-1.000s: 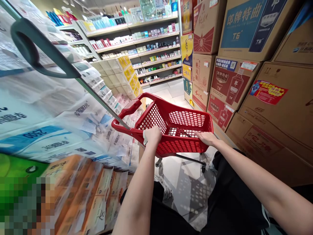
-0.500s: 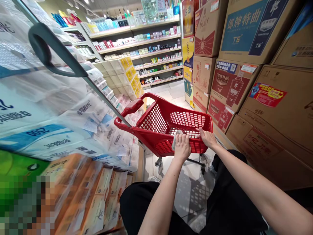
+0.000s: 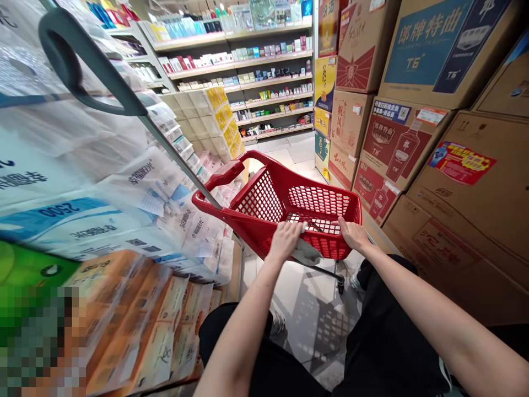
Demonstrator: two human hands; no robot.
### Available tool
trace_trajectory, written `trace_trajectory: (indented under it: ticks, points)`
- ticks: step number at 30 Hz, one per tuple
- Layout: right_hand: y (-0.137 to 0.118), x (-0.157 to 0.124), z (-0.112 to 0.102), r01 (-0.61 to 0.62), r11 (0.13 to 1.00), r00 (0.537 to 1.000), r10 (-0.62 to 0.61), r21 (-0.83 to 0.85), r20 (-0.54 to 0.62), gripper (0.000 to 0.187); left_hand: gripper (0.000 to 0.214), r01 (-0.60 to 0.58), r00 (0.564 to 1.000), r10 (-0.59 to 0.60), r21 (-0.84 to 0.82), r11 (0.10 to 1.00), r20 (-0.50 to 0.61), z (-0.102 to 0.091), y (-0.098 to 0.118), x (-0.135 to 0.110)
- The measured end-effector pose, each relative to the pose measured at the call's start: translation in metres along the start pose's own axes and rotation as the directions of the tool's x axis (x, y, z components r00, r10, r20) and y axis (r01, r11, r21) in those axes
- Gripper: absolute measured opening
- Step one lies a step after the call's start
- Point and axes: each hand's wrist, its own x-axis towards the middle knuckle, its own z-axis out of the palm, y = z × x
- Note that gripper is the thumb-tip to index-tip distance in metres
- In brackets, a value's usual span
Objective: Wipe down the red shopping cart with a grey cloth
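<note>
A red plastic shopping basket on wheels [image 3: 314, 201] stands in the aisle before me, with nothing visible inside. My left hand [image 3: 284, 239] presses a small grey-white cloth [image 3: 306, 252] against the basket's near wall, fingers closed on it. On the near right corner of the rim rests my right hand [image 3: 352, 233], its fingers curled over the edge. The basket's grey pull handle [image 3: 78, 66] rises on a long metal rod to the upper left.
Stacked packs of tissue paper [image 3: 82, 209] fill the left side. Tall piles of cardboard boxes [image 3: 454, 138] line the right. Shelves of small goods [image 3: 264, 71] stand at the far end. The tiled floor [image 3: 318, 325] runs between them; my dark-trousered legs are below.
My left hand with the cloth slid from the basket's left rim to the middle of the near wall, then back slightly left and lower. The right hand stayed on the rim.
</note>
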Motion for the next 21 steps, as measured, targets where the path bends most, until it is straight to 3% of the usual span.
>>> trace_trajectory:
  ticks: [3,6,9,13,16,18,21]
  points:
    - [-0.003,0.001,0.001,-0.006,0.999,1.000,0.006,-0.035,0.005,0.083,0.030,0.038,0.999,-0.038,0.071,0.997,0.001,-0.016,-0.044,-0.014]
    - [-0.008,-0.001,0.004,0.000,0.998,1.000,0.001,-0.067,0.019,0.086,0.025,0.106,0.994,-0.102,0.136,0.985,-0.036,-0.021,-0.061,-0.021]
    - [-0.016,-0.004,0.009,-0.002,0.998,1.000,0.003,-0.056,0.018,0.087,0.022,0.089,0.996,-0.084,0.154,0.984,-0.043,-0.014,-0.046,-0.017]
    - [-0.024,-0.009,0.012,0.008,0.999,1.000,-0.008,-0.035,0.000,0.085,0.017,-0.112,0.993,0.109,0.063,0.992,0.044,0.002,0.005,0.004]
    - [-0.024,-0.009,0.010,-0.006,0.999,1.000,0.006,-0.054,-0.003,0.084,0.018,-0.184,0.981,0.183,0.015,0.983,0.060,0.007,0.033,0.019]
    - [-0.021,-0.008,0.008,-0.020,0.997,1.000,0.021,-0.071,0.004,0.083,0.017,-0.225,0.972,0.225,-0.016,0.974,0.071,0.005,0.031,0.022]
    - [-0.015,-0.006,0.007,-0.014,0.997,1.000,0.014,-0.082,-0.005,0.082,0.014,-0.224,0.968,0.226,-0.031,0.974,0.110,-0.003,0.001,0.014]
